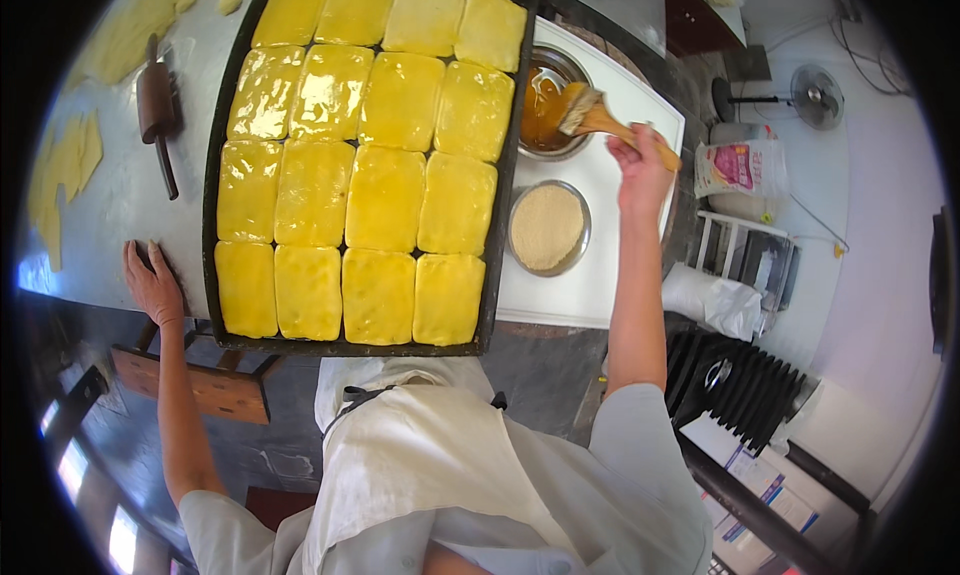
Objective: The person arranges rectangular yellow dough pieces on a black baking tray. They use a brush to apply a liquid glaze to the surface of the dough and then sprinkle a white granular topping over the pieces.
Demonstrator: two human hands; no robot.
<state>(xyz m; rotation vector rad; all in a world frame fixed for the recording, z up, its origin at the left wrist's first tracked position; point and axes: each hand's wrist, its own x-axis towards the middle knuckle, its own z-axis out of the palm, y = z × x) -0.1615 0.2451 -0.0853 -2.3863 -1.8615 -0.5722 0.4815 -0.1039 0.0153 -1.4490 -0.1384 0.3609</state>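
Note:
My right hand (646, 168) grips the wooden handle of a pastry brush (600, 119). The bristles are at a metal bowl (583, 147) of orange-brown liquid, probably egg wash (541, 117). Below it stands a round metal dish of pale, fine grains (547, 226). My left hand (154, 284) rests flat on the metal worktop (112, 230), fingers spread, left of a large black baking tray (211, 275). Rows of rectangular dough pieces (386, 207) fill the tray. Most have a glossy yellow coat; two at the top right (424, 16) look paler and duller.
A rolling pin (155, 102) lies on the worktop, near a dough sheet (127, 31) and dough scraps (67, 162). The bowls stand on a white board (551, 301). A wooden stool (195, 384) is below the worktop. To the right are a fan (816, 96), sacks (739, 166) and stacked black trays (739, 384).

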